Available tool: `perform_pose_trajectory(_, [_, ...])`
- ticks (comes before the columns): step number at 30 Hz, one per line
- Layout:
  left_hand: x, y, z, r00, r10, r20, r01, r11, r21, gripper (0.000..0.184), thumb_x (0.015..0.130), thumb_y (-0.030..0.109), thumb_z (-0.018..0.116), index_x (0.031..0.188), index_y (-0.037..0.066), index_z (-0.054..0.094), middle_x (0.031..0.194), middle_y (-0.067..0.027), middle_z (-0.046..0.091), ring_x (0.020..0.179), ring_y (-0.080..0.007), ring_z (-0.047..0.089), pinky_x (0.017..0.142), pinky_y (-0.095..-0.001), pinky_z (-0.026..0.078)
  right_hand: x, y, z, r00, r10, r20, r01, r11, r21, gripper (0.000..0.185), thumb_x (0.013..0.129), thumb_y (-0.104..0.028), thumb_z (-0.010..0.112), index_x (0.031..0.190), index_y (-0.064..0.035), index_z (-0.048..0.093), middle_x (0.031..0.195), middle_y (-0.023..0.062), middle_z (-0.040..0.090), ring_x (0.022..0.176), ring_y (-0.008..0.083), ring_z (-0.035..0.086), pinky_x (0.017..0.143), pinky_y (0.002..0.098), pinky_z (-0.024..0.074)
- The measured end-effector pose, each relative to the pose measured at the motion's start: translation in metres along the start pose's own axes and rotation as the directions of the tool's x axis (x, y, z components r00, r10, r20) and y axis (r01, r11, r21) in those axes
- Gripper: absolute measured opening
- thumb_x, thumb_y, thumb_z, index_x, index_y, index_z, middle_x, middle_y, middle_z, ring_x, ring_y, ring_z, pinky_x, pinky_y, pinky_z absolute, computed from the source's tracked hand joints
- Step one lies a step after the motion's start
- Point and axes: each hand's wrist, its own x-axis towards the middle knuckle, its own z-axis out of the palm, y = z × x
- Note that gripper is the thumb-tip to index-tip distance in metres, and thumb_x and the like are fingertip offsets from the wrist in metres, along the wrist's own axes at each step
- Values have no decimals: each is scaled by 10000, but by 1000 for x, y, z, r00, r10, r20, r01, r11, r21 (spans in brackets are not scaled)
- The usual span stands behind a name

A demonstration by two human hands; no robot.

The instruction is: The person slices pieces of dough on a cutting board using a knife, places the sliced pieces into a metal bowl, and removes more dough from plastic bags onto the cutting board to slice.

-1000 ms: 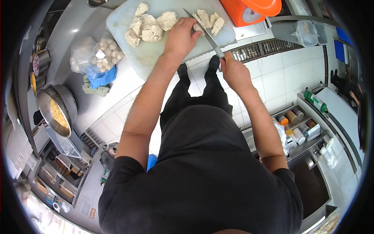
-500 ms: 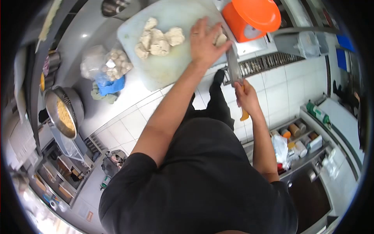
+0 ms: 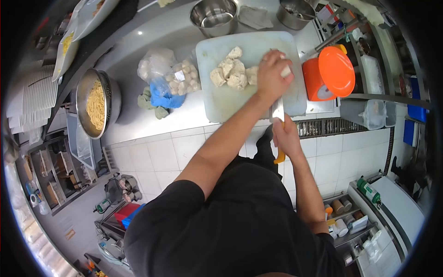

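Observation:
My left hand [image 3: 273, 76] is closed round pale dough pieces [image 3: 285, 72] above the right part of a whitish cutting board [image 3: 221, 105]. Only a bit of what it grips shows between the fingers. Just left of it, lumps of dough [image 3: 236, 76] lie bunched together on the board. My right hand [image 3: 287, 136] is wrapped round the yellow handle of a knife [image 3: 278, 111], off the board's near edge. The blade points up toward my left wrist, and its tip is hidden.
An orange scale [image 3: 314, 78] stands right of the board. Behind are a steel bowl [image 3: 213, 21] and a grey cloth [image 3: 255, 17]. Bagged pale balls [image 3: 183, 79], a blue cloth [image 3: 166, 96] and a colander of noodles [image 3: 96, 106] are on the left.
The view has swung, so the board appears farther right and lower. My left hand, spread flat over the pieces half a second ago, has closed round them. The knife has come off the dough.

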Motion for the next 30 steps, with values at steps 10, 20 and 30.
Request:
perform_pose_trajectory(10, [191,-135,-103,983,-128,128,65,908,415,501,909,478,788,1235,98,786,1334,-156,733,1262,-349,672,1039,-466,546,43,-98,3,998,-63,20,66,938,-339,292,1130,-290,576,1049,-9,565,705,75,608,486,142,572,461,335,466])
perform_pose_trajectory(20, [16,-23,-78,493,-460,739,-374,654,657,706,924,482,783,1550,228,576,1511,-69,629,1450,-286,552,1289,-658,184,-42,82,-47,931,256,-262,-269,963,-13,305,1146,-334,550,1071,-43,604,767,45,633,550,107,560,486,293,464])
perform_pose_trajectory(30, [-25,-3,-74,457,170,873,-482,872,83,704,908,141,774,1575,192,555,1554,-109,581,1432,-341,555,1246,-565,360,-57,102,-39,904,344,-252,-306,935,180,428,1155,-452,525,1001,-61,605,699,28,565,508,110,544,474,281,455])
